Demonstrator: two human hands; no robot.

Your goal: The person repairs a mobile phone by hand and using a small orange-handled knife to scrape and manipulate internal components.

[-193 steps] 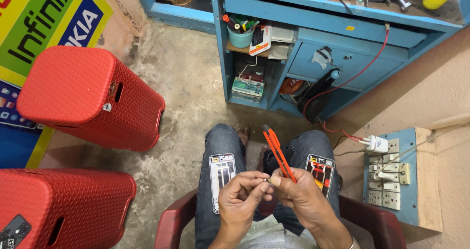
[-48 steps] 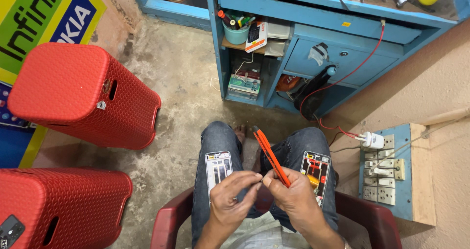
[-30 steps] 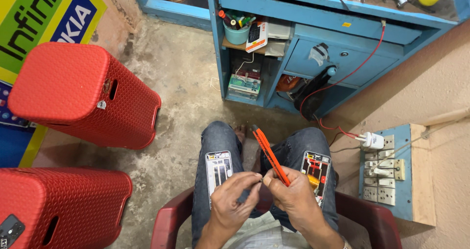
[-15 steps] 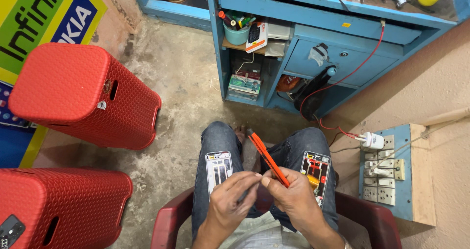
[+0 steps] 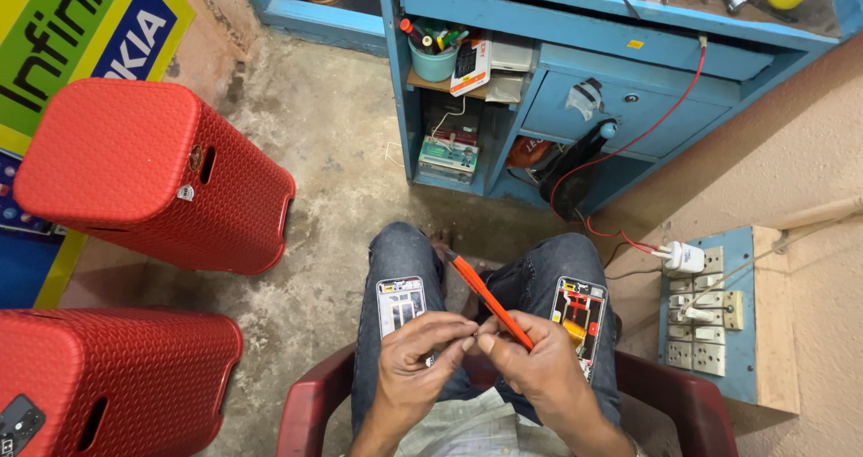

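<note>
My right hand (image 5: 529,365) grips an orange tool (image 5: 485,297) with a thin dark tip; it points up and to the left between my knees. My left hand (image 5: 422,349) meets the right at the fingertips and pinches something too small to make out. An opened phone (image 5: 401,306) with its insides showing lies on my left thigh. A second opened phone (image 5: 581,315), with red and yellow parts, rests on my right thigh. I sit in a dark red plastic chair (image 5: 306,408).
Two red plastic stools (image 5: 148,174) (image 5: 108,381) stand on the concrete floor at left. A blue workbench (image 5: 575,79) with shelves, a drawer and a red wire stands ahead. A switchboard (image 5: 710,318) with a white plug hangs on the right wall.
The orange tool has tilted slightly and its tip has drifted left. Both hands stay together at my lap, fingers working at the small item.
</note>
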